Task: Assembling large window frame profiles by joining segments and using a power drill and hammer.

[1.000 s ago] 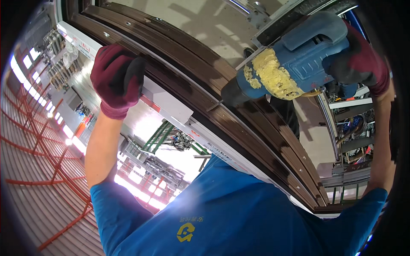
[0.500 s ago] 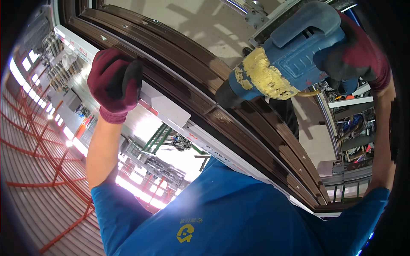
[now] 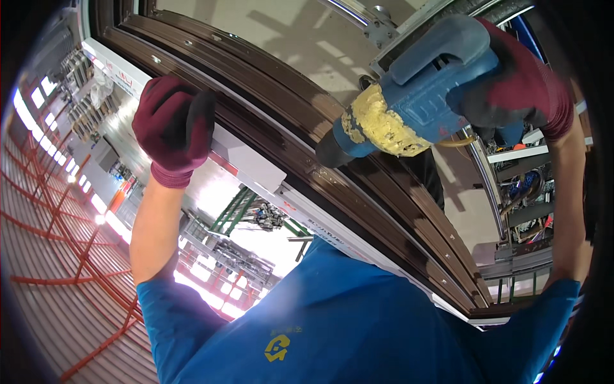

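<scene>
My right hand [image 3: 511, 96], in a maroon and black glove, is wrapped round the handle of a blue power drill [image 3: 425, 105]. Worn yellow material covers the drill's front, and its dark nose points down-left at a brown window frame [image 3: 307, 137]. The nose overlaps the frame's grooved profile; whether the tip touches is hidden. My left hand [image 3: 176, 125], gloved alike, is closed in a fist at the frame's near, white-taped edge. What its curled fingers hold, if anything, is hidden. A small grey-white block [image 3: 249, 163] sits on that edge beside it.
Beyond the frame lies a pale surface [image 3: 275, 38] with a metal rod and bracket [image 3: 380, 29]. At right, a rack [image 3: 527, 185] holds assorted small parts. Green-legged stands [image 3: 233, 208] and stacked profiles appear below the frame's near side.
The drill and my right hand have shifted slightly left and down. The thin bit seen at the drill's nose no longer shows. My left hand has hardly moved.
</scene>
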A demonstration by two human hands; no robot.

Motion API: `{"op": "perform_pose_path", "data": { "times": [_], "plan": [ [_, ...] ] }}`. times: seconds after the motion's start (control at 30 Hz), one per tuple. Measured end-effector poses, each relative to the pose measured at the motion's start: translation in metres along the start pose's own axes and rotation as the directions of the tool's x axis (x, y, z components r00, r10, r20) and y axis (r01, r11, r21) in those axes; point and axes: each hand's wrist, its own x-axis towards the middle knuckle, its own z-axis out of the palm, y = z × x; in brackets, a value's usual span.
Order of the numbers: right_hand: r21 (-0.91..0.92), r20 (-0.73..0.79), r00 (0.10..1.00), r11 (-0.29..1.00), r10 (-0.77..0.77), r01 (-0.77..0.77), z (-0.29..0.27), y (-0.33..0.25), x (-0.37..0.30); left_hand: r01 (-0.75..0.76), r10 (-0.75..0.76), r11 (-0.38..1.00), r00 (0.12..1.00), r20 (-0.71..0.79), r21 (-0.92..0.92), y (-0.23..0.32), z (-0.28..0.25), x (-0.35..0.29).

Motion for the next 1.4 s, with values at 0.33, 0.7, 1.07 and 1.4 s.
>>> {"op": "perform_pose_path", "data": {
  "times": [0.33, 0.7, 1.07, 1.4],
  "plan": [
    [0.087, 0.074, 0.997, 0.996, -0.027, 0.021, -0.008, 0.048, -0.010, -0.059, 0.059, 0.998, 0.998, -0.001, -0.003, 0.004, 0.007, 0.007],
    [-0.115, 0.037, 0.980, 0.973, -0.198, 0.201, -0.101, 0.069, -0.082, -0.146, 0.146, 0.989, 0.989, -0.021, -0.014, -0.002, -0.002, 0.007],
    [0.856, -0.513, 0.675, 0.260, 0.531, 0.446, 0.077, 0.180, -0.309, -0.166, 0.166, 0.986, 0.985, 0.046, -0.024, 0.051, -0.019, 0.030],
    [0.794, -0.607, 0.782, 0.062, 0.139, 0.605, -0.006, 0.301, -0.105, -0.146, 0.148, 0.989, 0.983, -0.113, 0.023, 0.045, -0.039, -0.020]
  ]
}}
